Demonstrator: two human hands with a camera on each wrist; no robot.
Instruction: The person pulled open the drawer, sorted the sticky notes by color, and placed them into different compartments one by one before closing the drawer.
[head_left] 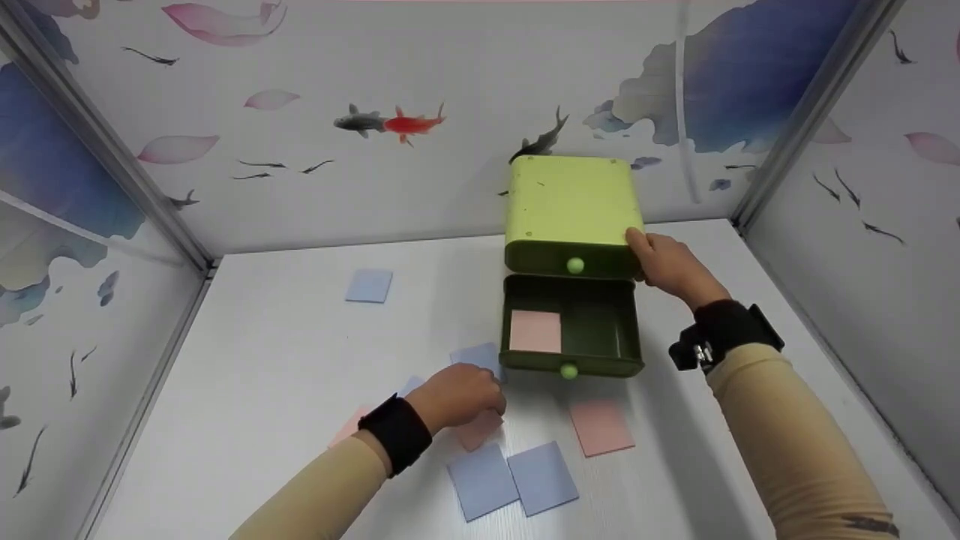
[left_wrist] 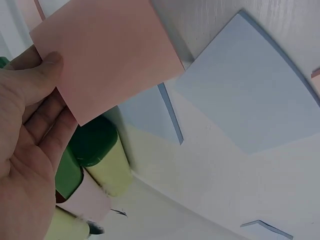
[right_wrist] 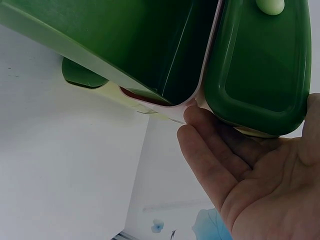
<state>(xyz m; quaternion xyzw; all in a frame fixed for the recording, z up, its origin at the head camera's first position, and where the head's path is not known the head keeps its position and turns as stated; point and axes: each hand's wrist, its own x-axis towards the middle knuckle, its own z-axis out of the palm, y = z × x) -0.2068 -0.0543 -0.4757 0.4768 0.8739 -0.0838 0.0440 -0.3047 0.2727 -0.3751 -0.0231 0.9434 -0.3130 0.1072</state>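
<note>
Pink card (left_wrist: 107,52) is sitting pinched between the thumb and fingers of the left hand (head_left: 459,395), lifted flat just off the tabletop (head_left: 285,360), square with no long axis. Blue cards (head_left: 512,478) are lying just nearer than that hand. Right hand (head_left: 670,266) is cupping the drawer unit (head_left: 571,214) at its right corner, fingers relaxed; the open lower drawer (head_left: 574,330) is standing between both hands, bare table lying beyond the left
</note>
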